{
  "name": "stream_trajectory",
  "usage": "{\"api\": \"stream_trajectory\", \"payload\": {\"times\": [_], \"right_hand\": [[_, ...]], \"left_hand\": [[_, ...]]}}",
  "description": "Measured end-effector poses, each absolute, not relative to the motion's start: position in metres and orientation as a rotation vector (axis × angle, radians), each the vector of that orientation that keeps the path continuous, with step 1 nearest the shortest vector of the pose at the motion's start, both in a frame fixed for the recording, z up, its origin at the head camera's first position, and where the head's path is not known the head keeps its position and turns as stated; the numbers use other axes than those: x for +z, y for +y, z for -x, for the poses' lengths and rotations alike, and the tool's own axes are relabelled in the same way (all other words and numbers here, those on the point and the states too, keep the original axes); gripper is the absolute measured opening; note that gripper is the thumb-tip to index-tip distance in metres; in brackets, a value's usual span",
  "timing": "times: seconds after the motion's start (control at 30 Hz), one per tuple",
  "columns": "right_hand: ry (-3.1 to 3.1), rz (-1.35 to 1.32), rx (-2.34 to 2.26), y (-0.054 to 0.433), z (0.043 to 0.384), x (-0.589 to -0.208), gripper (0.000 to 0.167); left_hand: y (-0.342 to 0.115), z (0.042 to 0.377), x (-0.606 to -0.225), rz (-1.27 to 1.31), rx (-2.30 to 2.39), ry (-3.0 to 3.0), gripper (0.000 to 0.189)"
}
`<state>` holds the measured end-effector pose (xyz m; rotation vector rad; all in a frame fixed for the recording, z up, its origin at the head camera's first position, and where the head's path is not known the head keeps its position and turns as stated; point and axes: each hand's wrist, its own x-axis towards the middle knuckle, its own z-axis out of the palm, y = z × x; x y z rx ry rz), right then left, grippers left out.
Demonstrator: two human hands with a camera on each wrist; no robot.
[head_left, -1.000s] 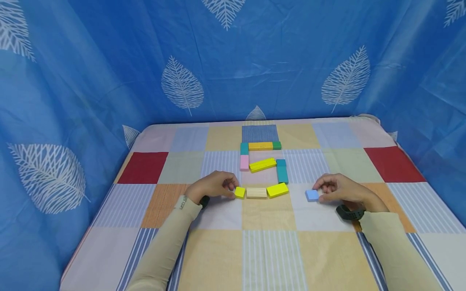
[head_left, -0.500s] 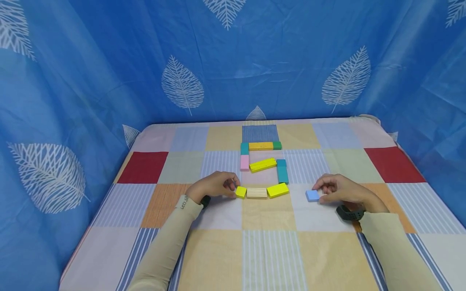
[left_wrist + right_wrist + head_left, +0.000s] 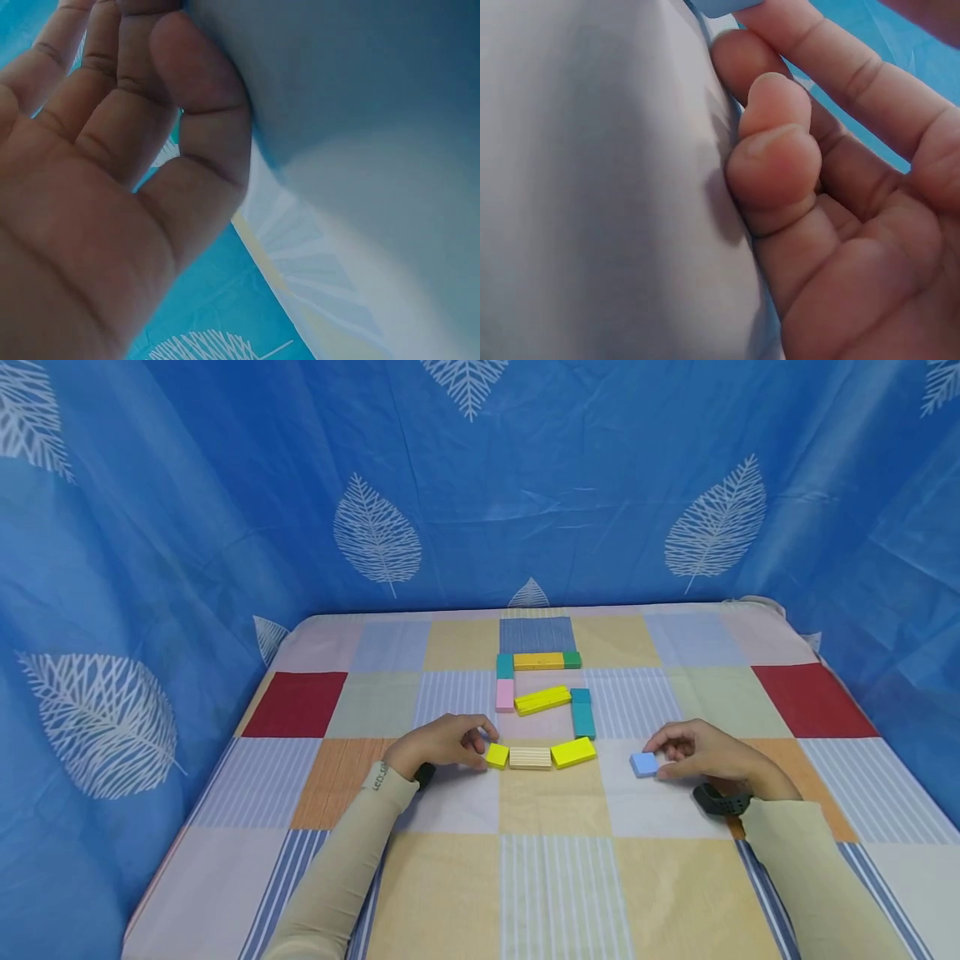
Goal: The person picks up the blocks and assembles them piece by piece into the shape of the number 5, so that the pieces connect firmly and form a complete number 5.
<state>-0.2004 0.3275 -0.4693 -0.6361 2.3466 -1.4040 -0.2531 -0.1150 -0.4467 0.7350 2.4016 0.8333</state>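
Observation:
My left hand [image 3: 446, 745] pinches a small yellow block [image 3: 497, 756] by its left end, index finger behind it and thumb in front. That block is the left one in a row with a pale ridged wooden block [image 3: 530, 758] and a longer yellow block [image 3: 573, 752]. Further right, my right hand [image 3: 697, 750] holds a light blue block [image 3: 643, 765] between thumb and index finger, close over the cloth. Only a corner of the blue block [image 3: 727, 6] shows in the right wrist view. In the left wrist view the fingers curl and the yellow block is hidden.
Behind the row lie teal blocks [image 3: 582, 717], a pink block [image 3: 505, 696], a slanted yellow block [image 3: 543, 700], an orange block [image 3: 538, 662] and a green block [image 3: 572, 660]. A patchwork cloth [image 3: 555, 893] covers the table, with blue leaf-patterned curtains [image 3: 525, 510] around it.
Both hands keep their places and their grips. The whole head view has shifted very slightly; the blocks keep their arrangement.

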Motion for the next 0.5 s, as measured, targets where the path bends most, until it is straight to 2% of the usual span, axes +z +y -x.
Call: {"api": "stream_trajectory", "payload": {"times": [0.5], "right_hand": [[2.501,0.574,-1.358,0.316,0.200,-0.463,0.024]], "left_hand": [[-0.116,0.253,-0.446,-0.711,0.826,2.395,0.036]]}}
